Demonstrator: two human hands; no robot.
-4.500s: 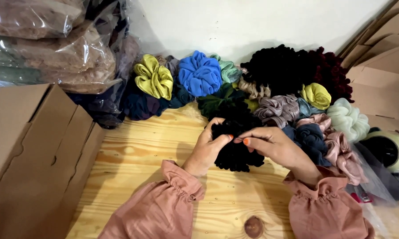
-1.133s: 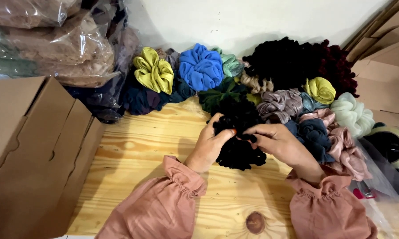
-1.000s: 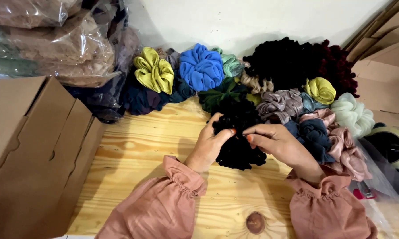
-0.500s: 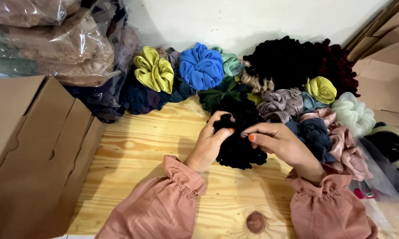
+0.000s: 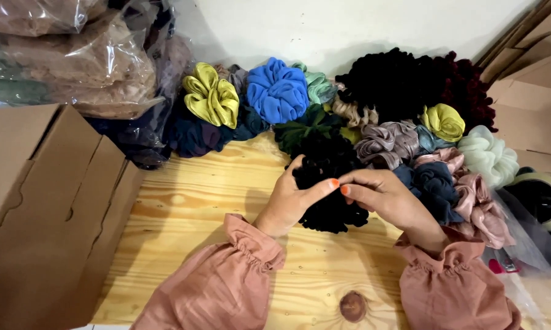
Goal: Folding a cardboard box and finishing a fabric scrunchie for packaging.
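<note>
A black velvet scrunchie (image 5: 330,211) lies on the wooden table (image 5: 208,195) in front of me. My left hand (image 5: 291,198) and my right hand (image 5: 385,195) meet above it, thumb and fingertips pinched together on its top edge. Both wrists wear gathered pink sleeves. Behind the hands stretches a heap of scrunchies: a blue one (image 5: 278,91), an olive-yellow one (image 5: 211,98), a big black one (image 5: 385,82), a maroon one (image 5: 465,85), grey satin (image 5: 385,140) and pale mint (image 5: 486,156).
A brown cardboard box (image 5: 37,208) stands at the left. Clear plastic bags of brown fabric (image 5: 92,61) are stacked at the back left. Flat cardboard (image 5: 532,79) leans at the right, with a tape dispenser (image 5: 544,198) below it. A white wall runs behind.
My hands have stayed over the black scrunchie, working it slightly; the fingertips now pinch closer together at its top. The heap behind has not moved.
</note>
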